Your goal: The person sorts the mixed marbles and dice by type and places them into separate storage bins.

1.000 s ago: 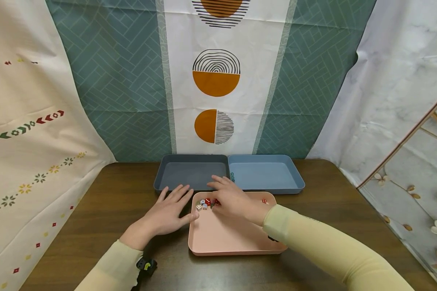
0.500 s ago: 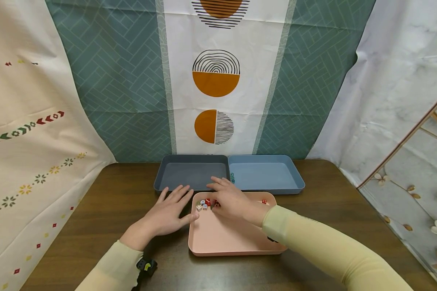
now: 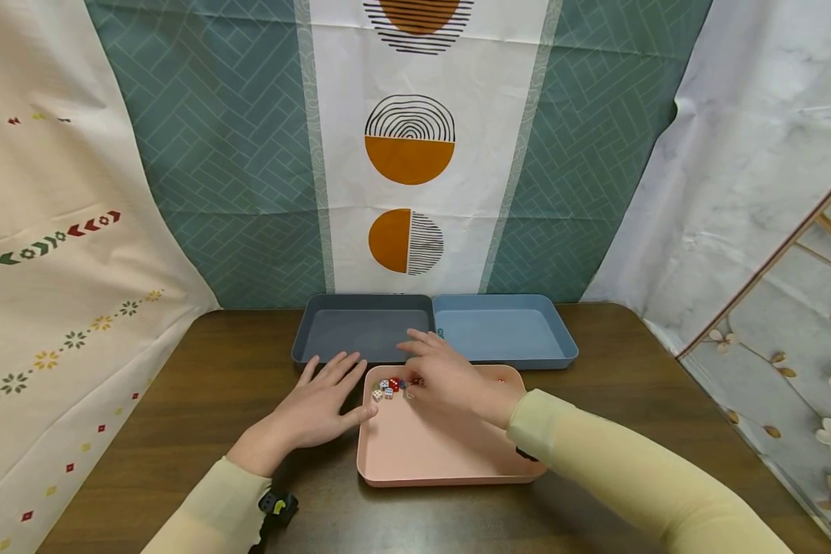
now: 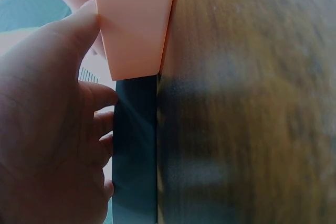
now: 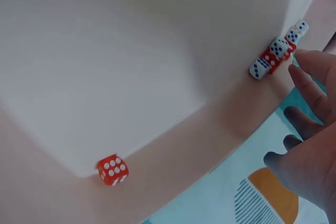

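Note:
A pink tray [image 3: 450, 454] lies on the table, with several small dice [image 3: 388, 389] grouped in its far left corner. My right hand [image 3: 443, 377] reaches over the tray's far side. Its fingertips are close beside the red and white dice [image 5: 278, 51] in the right wrist view, and I see nothing held between them. A lone red die [image 5: 113, 170] sits in the far right corner. My left hand [image 3: 315, 408] lies spread at the tray's left, its thumb [image 4: 84, 24] touching the rim in the left wrist view.
Behind the pink tray stand a dark grey tray [image 3: 360, 331] and a blue tray [image 3: 505, 331], side by side. Small green pieces [image 3: 440, 333] lie at the blue tray's left wall, partly hidden by my right hand. Patterned cloths hang around the wooden table [image 3: 173, 415].
My right hand has shifted slightly away from me, its fingers now covering more of the green pieces. A blue die shows beside its fingertips. My left hand stays put.

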### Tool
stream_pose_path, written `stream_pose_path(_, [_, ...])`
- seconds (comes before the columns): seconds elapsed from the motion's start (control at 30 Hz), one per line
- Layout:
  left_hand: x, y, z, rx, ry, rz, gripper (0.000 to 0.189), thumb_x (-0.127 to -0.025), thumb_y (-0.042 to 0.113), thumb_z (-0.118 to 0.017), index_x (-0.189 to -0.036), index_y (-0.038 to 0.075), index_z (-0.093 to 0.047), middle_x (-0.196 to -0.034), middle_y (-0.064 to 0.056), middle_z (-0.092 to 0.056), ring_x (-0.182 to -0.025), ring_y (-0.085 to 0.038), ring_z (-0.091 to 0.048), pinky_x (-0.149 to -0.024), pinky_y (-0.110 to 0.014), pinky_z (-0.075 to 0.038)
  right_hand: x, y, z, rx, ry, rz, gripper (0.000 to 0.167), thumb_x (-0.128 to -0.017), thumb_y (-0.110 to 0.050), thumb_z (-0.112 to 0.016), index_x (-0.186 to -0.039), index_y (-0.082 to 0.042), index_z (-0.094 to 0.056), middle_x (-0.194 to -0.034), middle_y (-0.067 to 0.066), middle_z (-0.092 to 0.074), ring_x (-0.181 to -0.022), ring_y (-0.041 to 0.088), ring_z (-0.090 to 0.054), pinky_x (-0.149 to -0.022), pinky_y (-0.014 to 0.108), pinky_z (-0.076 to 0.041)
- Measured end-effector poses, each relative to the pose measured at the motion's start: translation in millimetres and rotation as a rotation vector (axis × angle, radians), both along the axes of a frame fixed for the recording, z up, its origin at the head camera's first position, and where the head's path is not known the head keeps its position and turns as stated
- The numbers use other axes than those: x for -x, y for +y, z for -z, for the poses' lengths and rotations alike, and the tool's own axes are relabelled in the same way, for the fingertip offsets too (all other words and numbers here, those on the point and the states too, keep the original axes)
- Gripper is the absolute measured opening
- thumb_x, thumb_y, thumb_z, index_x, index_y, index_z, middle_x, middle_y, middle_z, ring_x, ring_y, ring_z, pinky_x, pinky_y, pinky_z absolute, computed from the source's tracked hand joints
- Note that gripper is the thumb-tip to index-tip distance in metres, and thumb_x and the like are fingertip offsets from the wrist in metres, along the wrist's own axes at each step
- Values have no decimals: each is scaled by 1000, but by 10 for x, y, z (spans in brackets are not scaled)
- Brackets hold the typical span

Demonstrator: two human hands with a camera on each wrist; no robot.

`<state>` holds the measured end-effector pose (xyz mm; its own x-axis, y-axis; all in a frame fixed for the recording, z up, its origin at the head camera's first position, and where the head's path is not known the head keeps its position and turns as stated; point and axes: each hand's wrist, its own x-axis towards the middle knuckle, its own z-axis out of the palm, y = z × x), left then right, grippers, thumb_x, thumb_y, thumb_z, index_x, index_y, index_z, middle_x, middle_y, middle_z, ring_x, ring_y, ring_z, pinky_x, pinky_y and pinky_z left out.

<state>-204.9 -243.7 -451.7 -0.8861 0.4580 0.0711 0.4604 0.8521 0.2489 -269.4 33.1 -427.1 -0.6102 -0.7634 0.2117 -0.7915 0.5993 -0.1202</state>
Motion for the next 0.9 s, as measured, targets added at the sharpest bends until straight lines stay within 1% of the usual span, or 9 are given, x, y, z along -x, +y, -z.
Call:
stream_pose_path(0.2, [-4,3,-17,-8,-6,-1,96,-109,74,-48,-173,4,-33,-180,-17,-27,-168,-40,-20,-130,-72,-4,21,104,-111,30,12,6,7,-96,-13,-89,-98,-12,-83,-158,19,-60,-161,44,-36,-131,62,-26])
stream_pose_path(0.3, [-10,9,-21,-6,-4,1,95,-109,73,-49,-173,4,-34,-180,-18,-27,-167,-42,-20,-130,-72,-4,24,166,-167,63,-26,26,6,-97,-12,-88,-99,-12,-83,-159,20,-58,-162,44,-33,-131,61,-25])
stream_pose_path(0.43, [-14,20,-21,-4,-6,-2,96,-108,74,-48,-173,5,-34,-180,-17,-27,-167,-42,-20,-130,-72,-4,21,257,-242,106,-90,75,5,-99,-14,-86,-100,-14,-82,-162,18,-55,-164,42,-29,-132,60,-26])
stream_pose_path(0.5, [-15,19,-17,-7,-5,-5,97,-108,76,-48,-173,6,-34,-180,-17,-27,-167,-41,-20,-131,-72,-4,24,301,-277,115,-104,99,5,-99,-15,-86,-101,-15,-82,-164,17,-54,-165,40,-27,-131,60,-27])
stream_pose_path(0.7, [-13,3,12,-10,2,-8,98,-107,77,-47,-173,6,-35,-180,-16,-28,-168,-40,-19,-131,-70,-1,64,447,-347,142,-105,143,5,-99,-14,-85,-101,-15,-82,-163,17,-54,-165,41,-27,-129,62,-30])
stream_pose_path(0.9, [-12,13,20,-8,5,-9,98,-107,77,-47,-173,6,-35,-180,-16,-28,-168,-40,-20,-131,-70,-2,125,580,-382,180,-110,169,4,-99,-12,-85,-102,-13,-82,-163,19,-55,-165,42,-27,-126,63,-35])
